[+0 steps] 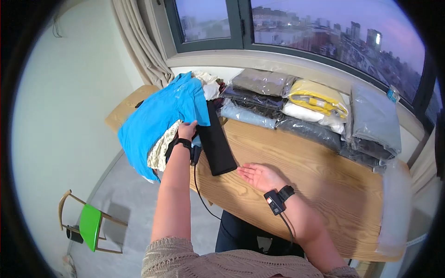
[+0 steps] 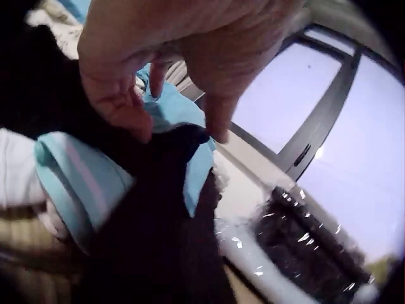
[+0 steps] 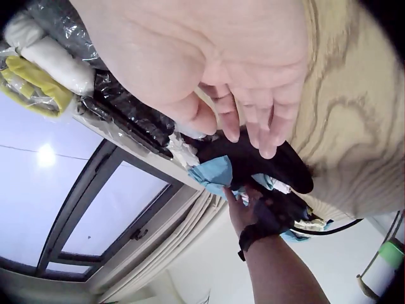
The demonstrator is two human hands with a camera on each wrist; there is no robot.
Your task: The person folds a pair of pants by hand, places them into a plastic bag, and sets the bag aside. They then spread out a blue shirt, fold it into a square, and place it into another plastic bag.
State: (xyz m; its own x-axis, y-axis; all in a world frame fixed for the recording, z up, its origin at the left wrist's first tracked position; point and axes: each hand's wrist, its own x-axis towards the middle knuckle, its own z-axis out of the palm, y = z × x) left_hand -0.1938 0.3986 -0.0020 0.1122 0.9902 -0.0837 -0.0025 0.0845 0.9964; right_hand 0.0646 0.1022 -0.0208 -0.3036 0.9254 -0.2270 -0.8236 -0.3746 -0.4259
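Observation:
A black cloth (image 1: 216, 146) lies as a long strip from the clothes heap onto the wooden table (image 1: 296, 162). My left hand (image 1: 187, 130) is at the heap's right edge, beside a bright blue garment (image 1: 162, 109). In the left wrist view, the left hand (image 2: 183, 57) pinches the dark cloth (image 2: 164, 209) between thumb and fingers. My right hand (image 1: 259, 177) is palm up just right of the strip's near end, fingers extended and holding nothing. The right wrist view shows the right hand's fingers (image 3: 269, 120) over the black cloth (image 3: 285, 161).
Clear-bagged folded clothes stand along the window side, among them a yellow one (image 1: 317, 96) and a tall grey-blue stack (image 1: 374, 116). Clear plastic (image 1: 396, 208) lies at the table's right end. A green-seated chair (image 1: 91, 227) stands on the floor at left.

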